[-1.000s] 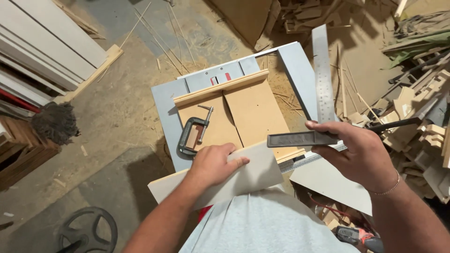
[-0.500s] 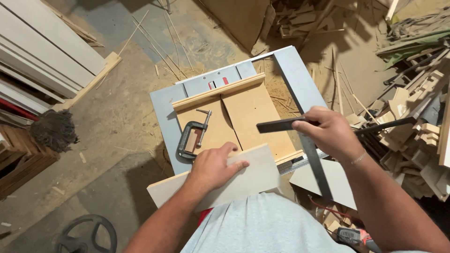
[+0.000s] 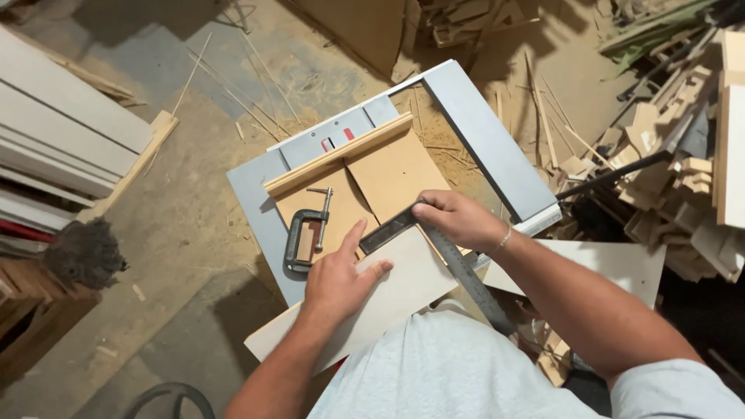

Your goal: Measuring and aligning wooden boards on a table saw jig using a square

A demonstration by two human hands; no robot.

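Cluttered workshop, sawdust floor, offcuts piled at right; grey saw table (image 3: 497,147) with a clamp (image 3: 304,233) on its wooden sled. Left hand (image 3: 335,281) presses flat, fingers spread, on a pale board (image 3: 388,299). Right hand (image 3: 454,219) grips a steel square (image 3: 458,268), stock seemingly against the board's far edge, blade running down-right toward the body. Step: squaring the board; next calls for seating the stock flush.
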